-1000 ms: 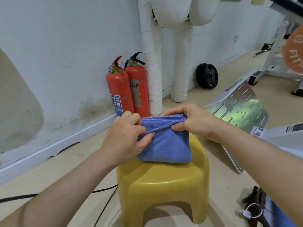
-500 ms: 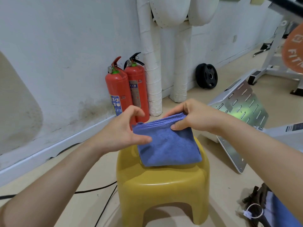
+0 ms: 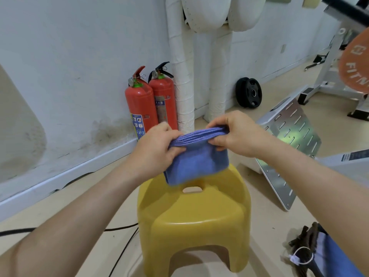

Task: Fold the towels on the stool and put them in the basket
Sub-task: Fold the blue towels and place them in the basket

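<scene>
The person is working bare-armed: both forearms are showing uncovered from the wrists back to the lower corners of the view, where the frame is cutting them off. The left hand (image 3: 154, 154) and the right hand (image 3: 238, 135) are showing bare skin as well.

Yellow stool (image 3: 199, 212) on floor (image 3: 65, 198), black cable (image 3: 119, 229) beside

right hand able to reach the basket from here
Probably yes: the basket sits on the floor right of the stool, nothing visibly between, though right hand and left hand both grip the towel.
</scene>
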Available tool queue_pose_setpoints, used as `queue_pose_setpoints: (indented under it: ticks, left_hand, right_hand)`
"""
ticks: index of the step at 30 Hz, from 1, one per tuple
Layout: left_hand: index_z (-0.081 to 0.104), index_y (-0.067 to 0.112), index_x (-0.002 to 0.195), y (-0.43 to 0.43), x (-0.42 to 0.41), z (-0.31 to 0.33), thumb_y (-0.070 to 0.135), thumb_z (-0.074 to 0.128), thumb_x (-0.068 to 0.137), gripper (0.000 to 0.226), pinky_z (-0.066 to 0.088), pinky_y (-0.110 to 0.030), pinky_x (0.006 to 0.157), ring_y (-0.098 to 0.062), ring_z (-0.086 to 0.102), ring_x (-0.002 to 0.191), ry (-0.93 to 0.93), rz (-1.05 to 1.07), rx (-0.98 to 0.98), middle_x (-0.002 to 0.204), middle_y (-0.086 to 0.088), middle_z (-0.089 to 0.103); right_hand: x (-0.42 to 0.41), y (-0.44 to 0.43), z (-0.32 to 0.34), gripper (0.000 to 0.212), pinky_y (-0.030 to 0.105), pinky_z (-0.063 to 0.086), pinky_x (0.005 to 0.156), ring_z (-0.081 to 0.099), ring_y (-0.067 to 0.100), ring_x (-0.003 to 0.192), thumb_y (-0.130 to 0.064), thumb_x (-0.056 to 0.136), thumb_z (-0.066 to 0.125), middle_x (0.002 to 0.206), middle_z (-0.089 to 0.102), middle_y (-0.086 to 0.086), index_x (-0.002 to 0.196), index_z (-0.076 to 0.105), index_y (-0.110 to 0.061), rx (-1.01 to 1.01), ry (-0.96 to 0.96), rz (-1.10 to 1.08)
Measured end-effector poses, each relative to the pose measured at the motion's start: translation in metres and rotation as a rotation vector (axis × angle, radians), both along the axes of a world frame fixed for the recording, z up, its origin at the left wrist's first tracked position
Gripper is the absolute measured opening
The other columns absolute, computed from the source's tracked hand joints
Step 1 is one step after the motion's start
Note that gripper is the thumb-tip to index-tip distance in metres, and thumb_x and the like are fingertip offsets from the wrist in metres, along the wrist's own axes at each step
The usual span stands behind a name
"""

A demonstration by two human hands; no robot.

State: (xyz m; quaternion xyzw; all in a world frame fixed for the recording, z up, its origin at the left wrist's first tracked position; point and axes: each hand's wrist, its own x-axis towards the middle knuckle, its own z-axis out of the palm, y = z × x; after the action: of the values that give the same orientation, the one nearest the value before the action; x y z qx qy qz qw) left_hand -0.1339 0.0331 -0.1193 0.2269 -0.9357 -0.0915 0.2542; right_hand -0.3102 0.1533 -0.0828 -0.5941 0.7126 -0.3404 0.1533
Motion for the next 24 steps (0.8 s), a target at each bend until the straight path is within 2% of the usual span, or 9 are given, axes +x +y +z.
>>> queue_pose_setpoints:
  ticks: [2, 4, 7, 11, 14, 17, 20, 22, 24]
  left_hand:
    - [0.069, 0.02, 0.108, 0.0, -0.002, -0.012, 0.013, 0.067, 0.082, 0.026, 0.042, -0.034, 0.068, -0.023, 0.048, 0.082, 0.079, -0.017, -0.19, 0.085, 0.0, 0.046]
    - [0.07, 0.014, 0.103, 0.004, 0.0, -0.034, 0.006, 0.065, 0.077, 0.028, 0.044, -0.034, 0.063, -0.027, 0.05, 0.078, 0.037, -0.074, -0.24, 0.083, -0.004, 0.048]
    - [0.066, 0.016, 0.099, 0.026, 0.005, -0.065, 0.011, 0.057, 0.081, 0.022, 0.045, -0.038, 0.067, -0.026, 0.053, 0.083, -0.241, -0.207, -0.081, 0.087, -0.002, 0.048]
    - [0.054, 0.031, 0.128, 0.04, 0.008, -0.065, 0.023, 0.06, 0.084, 0.045, 0.045, -0.028, 0.082, -0.009, 0.053, 0.091, -0.534, -0.279, 0.206, 0.099, 0.008, 0.054]
    - [0.069, 0.026, 0.11, 0.037, 0.002, -0.05, 0.027, 0.067, 0.085, 0.025, 0.043, -0.019, 0.069, 0.0, 0.054, 0.07, -0.395, -0.27, 0.561, 0.077, 0.016, 0.061]
    - [0.069, 0.022, 0.111, 0.033, -0.01, -0.06, 0.037, 0.054, 0.09, 0.03, 0.042, -0.025, 0.086, -0.004, 0.055, 0.096, -0.172, -0.183, 0.168, 0.105, 0.01, 0.065]
    - [0.037, 0.021, 0.144, 0.042, -0.016, -0.088, 0.055, 0.026, 0.092, 0.063, 0.02, -0.035, 0.116, -0.014, 0.021, 0.143, -0.425, -0.171, -0.026, 0.156, 0.001, 0.027]
    - [0.011, 0.024, 0.153, 0.045, -0.015, -0.099, 0.057, 0.017, 0.096, 0.066, -0.001, -0.034, 0.12, -0.008, -0.007, 0.147, -0.549, -0.132, 0.063, 0.161, 0.006, -0.002]
    - [0.001, 0.025, 0.153, 0.047, -0.013, -0.097, 0.059, 0.017, 0.096, 0.068, -0.006, -0.034, 0.12, -0.006, -0.015, 0.146, -0.585, -0.133, 0.057, 0.161, 0.007, -0.01]
  right_hand:
    - [-0.002, -0.001, -0.011, 0.017, 0.01, 0.044, 0.06, 0.058, 0.006, 0.063, -0.001, 0.078, 0.067, 0.071, 0.065, -0.006, 0.086, 0.071, -0.015, -0.085, 0.138, -0.044]
    - [-0.003, 0.001, -0.028, 0.019, 0.018, 0.04, 0.061, 0.056, 0.014, 0.069, 0.002, 0.076, 0.064, 0.078, 0.066, 0.001, 0.088, 0.069, -0.012, -0.002, 0.237, -0.014]
    - [-0.006, 0.011, -0.057, 0.019, 0.018, 0.04, 0.062, 0.053, 0.017, 0.076, -0.003, 0.074, 0.066, 0.082, 0.06, -0.002, 0.09, 0.064, -0.013, 0.376, 0.307, 0.128]
    - [-0.015, 0.02, -0.056, 0.016, 0.026, 0.049, 0.083, 0.061, 0.014, 0.087, -0.023, 0.077, 0.076, 0.094, 0.067, -0.005, 0.089, 0.065, -0.023, 0.677, 0.185, 0.25]
    - [-0.019, 0.012, -0.054, 0.011, 0.032, 0.052, 0.086, 0.066, 0.015, 0.089, -0.027, 0.085, 0.067, 0.091, 0.071, -0.003, 0.09, 0.069, -0.018, 0.456, 0.08, 0.159]
    - [-0.009, -0.004, -0.075, 0.026, 0.032, 0.041, 0.101, 0.057, 0.021, 0.116, -0.026, 0.093, 0.055, 0.121, 0.063, 0.002, 0.117, 0.062, -0.016, 0.141, 0.229, 0.03]
    - [0.002, -0.002, -0.114, 0.048, 0.036, 0.02, 0.116, 0.022, 0.018, 0.144, -0.033, 0.101, 0.036, 0.155, 0.03, 0.002, 0.146, 0.034, -0.016, 0.222, 0.366, 0.114]
    - [0.0, 0.006, -0.13, 0.054, 0.042, 0.011, 0.119, 0.003, 0.007, 0.147, -0.045, 0.101, 0.023, 0.16, 0.009, -0.011, 0.152, 0.017, -0.026, 0.332, 0.391, 0.09]
    - [-0.007, 0.008, -0.135, 0.059, 0.044, 0.006, 0.119, -0.004, 0.002, 0.146, -0.053, 0.098, 0.018, 0.16, 0.0, -0.017, 0.153, 0.008, -0.031, 0.382, 0.4, 0.072]
